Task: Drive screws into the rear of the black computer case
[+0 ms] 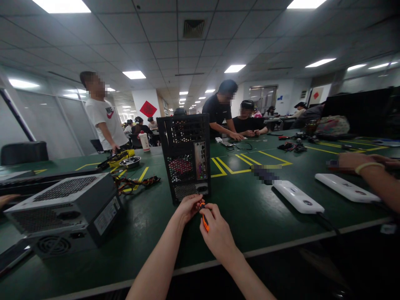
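Computer (191, 154): standing up
Table (140, 241): green, yellow lines (240, 171)
Right hand (218, 230): grips screwdriver (205, 222)
Left hand (186, 208): by computer, grip unclear
Ceiling (162, 54): bright lights (133, 75)

Screwdriver (205, 221), lower centre: tip hidden at the left hand (190, 208); dark slab (14, 254), lower left: cut off by the edge; dark object (265, 174), right of centre: blurred beyond recognition
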`<state>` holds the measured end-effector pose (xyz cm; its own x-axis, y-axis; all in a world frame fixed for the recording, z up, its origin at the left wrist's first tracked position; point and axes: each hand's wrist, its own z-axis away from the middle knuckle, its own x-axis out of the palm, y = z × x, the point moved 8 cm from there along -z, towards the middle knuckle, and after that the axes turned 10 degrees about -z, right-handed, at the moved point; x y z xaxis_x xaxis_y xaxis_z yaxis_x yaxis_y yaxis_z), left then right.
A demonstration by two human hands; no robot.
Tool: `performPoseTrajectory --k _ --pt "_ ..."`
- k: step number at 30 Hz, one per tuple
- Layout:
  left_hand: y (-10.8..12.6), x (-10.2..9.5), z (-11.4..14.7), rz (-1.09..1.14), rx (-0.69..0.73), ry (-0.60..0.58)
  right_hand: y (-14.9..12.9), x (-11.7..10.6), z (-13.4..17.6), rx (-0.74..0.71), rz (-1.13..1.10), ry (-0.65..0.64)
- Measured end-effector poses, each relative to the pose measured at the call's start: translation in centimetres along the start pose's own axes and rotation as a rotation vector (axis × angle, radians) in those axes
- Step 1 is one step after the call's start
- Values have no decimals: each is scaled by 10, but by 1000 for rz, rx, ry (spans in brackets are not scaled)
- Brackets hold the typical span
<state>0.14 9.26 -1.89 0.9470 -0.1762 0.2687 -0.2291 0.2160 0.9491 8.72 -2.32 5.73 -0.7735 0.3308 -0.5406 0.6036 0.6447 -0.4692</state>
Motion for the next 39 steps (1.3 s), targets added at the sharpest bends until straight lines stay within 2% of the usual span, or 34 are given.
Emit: performPoseTrajectory --k 11,18,22,27,39 --pt "-1 1 -1 -33 -13 33 5 -4 0 38 -28 42" --pt "0 2 0 -29 20 24 2 -2 0 1 -7 31" --pt "-2 -1 -4 49 20 48 9 -6 0 56 -18 79" --pt "0 -2 -6 71 56 34 14 -8 1 115 -20 76" --pt "4 -2 -5 54 119 31 5 -5 -2 -2 100 44"
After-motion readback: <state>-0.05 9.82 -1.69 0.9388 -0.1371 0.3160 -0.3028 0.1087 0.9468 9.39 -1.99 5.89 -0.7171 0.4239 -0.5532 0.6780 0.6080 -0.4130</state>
